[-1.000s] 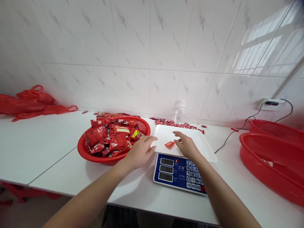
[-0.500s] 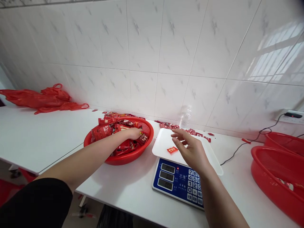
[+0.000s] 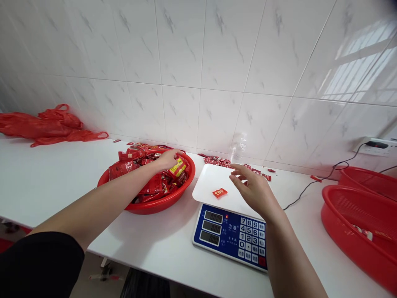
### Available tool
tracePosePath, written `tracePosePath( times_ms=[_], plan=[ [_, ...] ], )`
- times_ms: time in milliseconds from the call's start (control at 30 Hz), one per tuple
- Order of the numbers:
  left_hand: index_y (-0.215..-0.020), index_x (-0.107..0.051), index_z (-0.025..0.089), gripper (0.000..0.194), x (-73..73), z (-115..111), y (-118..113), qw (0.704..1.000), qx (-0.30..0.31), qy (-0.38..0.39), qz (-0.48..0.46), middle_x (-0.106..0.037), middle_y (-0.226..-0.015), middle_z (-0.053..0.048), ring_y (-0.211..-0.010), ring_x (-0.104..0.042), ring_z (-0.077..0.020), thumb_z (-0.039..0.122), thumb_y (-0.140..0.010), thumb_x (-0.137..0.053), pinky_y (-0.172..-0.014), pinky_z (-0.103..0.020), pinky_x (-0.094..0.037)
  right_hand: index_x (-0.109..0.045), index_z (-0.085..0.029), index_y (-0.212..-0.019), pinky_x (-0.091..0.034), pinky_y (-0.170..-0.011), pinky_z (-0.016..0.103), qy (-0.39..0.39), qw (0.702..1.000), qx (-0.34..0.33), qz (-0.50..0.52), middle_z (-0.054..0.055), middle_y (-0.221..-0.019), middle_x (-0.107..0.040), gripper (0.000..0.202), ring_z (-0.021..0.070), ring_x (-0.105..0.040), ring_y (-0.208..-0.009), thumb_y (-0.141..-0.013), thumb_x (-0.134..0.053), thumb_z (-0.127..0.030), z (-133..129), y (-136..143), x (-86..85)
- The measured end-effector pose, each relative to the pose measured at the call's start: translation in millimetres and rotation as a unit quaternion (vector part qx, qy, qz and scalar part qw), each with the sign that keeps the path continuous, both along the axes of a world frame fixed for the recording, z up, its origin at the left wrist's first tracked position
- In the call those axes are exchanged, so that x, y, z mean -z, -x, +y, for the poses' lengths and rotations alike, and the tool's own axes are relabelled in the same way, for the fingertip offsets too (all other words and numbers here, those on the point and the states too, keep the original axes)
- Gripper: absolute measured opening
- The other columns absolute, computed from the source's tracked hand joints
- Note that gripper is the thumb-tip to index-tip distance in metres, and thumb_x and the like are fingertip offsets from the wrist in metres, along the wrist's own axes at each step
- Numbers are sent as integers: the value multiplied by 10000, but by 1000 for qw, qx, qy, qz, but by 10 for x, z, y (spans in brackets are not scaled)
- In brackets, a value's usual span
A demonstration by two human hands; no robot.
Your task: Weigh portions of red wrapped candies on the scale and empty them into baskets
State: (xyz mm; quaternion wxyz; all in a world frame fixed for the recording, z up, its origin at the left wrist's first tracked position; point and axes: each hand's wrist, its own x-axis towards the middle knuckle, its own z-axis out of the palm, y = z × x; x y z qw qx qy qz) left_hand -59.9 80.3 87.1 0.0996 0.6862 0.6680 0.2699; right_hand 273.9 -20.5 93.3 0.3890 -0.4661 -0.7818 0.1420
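My left hand [image 3: 169, 159] is at the right part of a red plastic basket [image 3: 149, 207] heaped with red snack packets [image 3: 153, 184]. Its curled fingers are at the top of a red-and-yellow packet [image 3: 178, 168] and seem to pinch it; the fingertips are partly hidden. My right hand [image 3: 252, 188] hovers over the white tray [image 3: 208, 179] of a weighing scale, fingers apart and loosely bent, with nothing seen in them. One small red wrapped piece [image 3: 220, 193] lies on the tray. In front are the scale's blue keypad and displays [image 3: 231, 234].
Small red packets [image 3: 217, 161] lie along the wall behind the scale, near a clear plastic object [image 3: 238, 148]. Red plastic bags [image 3: 46, 126] rest at the far left. Red baskets [image 3: 356, 223] stand at the right, with a black cable [image 3: 305, 196] behind.
My left hand has risen a little within the basket, and the red-and-yellow packet now shows below its fingers. My right hand stays above the tray. The view has shifted slightly.
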Motion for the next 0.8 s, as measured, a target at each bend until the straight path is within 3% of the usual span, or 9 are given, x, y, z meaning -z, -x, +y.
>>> tracePosePath(
  times_ms=[133, 233, 267, 333, 400, 467, 567, 700, 800],
  plan=[
    [-1196, -555, 161, 464, -151, 5, -186, 995, -10, -98, -11, -618, -913, -34, -805, -583, -151, 138, -732, -542, -723, -242, -470, -553, -329, -1237, -520, -713, 357, -4, 1000, 8, -2, 21, -1030, -693, 355, 194, -664, -830, -894, -470, -369, 29, -42, 5],
    [-1211, -556, 181, 449, -234, -120, -495, 988, 52, -147, -20, -593, -1038, -45, -886, -577, -149, 190, -762, -552, -838, -261, -455, -553, -321, -1241, -520, -708, 357, -10, 1000, 9, -1, 31, -1034, -694, 361, 198, -662, -826, -892, -474, -365, 41, -51, 10],
    [-1215, -555, 181, 446, -253, -172, -607, 985, 101, -140, -28, -595, -1067, -51, -916, -580, -156, 226, -771, -564, -863, -269, -449, -551, -324, -1243, -519, -708, 358, -9, 1000, 8, -2, 29, -1034, -695, 361, 199, -661, -828, -891, -477, -363, 39, -51, 8],
    [-1253, -533, 200, 507, -277, -247, -785, 976, 208, -37, -52, -618, -1101, -56, -978, -587, -173, 311, -764, -615, -878, -277, -447, -548, -330, -1244, -518, -712, 361, -5, 1000, 7, -4, 24, -1023, -697, 362, 201, -658, -835, -890, -482, -368, 26, -52, 2],
    [-1247, -541, 219, 488, -276, -244, -852, 959, 268, 63, -65, -636, -1143, -54, -1032, -583, -180, 368, -786, -602, -891, -277, -440, -554, -327, -1240, -519, -711, 359, 0, 1000, 0, -1, 24, -1004, -699, 363, 199, -656, -832, -890, -484, -393, 2, -57, -8],
    [-1165, -593, 210, 384, -241, -162, -783, 965, 244, 85, -47, -650, -1150, -52, -1039, -582, -180, 363, -817, -548, -893, -277, -434, -562, -321, -1238, -521, -702, 353, 5, 1000, -13, 6, 30, -990, -700, 370, 195, -656, -815, -890, -484, -417, -27, -69, -21],
    [-1021, -645, 174, 311, -134, -7, -507, 982, 146, 105, 52, -688, -1032, -61, -934, -614, -198, 313, -756, -562, -817, -275, -455, -557, -325, -1248, -523, -695, 348, 8, 1000, -24, 14, 31, -987, -699, 377, 194, -655, -815, -891, -484, -421, -66, -86, -44],
    [-1063, -650, 203, 449, 25, 18, -162, 941, 160, 245, 168, -703, -990, -69, -834, -635, -223, 369, -646, -647, -732, -272, -468, -548, -344, -1254, -520, -715, 353, 9, 1000, -25, 9, 21, -1017, -694, 367, 192, -653, -836, -899, -480, -407, -81, -80, -58],
    [-1119, -632, 221, 501, 89, -51, -76, 934, 177, 250, 184, -696, -1041, -80, -856, -638, -230, 400, -651, -642, -747, -277, -469, -549, -351, -1252, -518, -710, 361, 11, 1000, -19, -2, 16, -1010, -700, 366, 190, -656, -797, -897, -483, -416, -66, -58, -49]
  ],
)
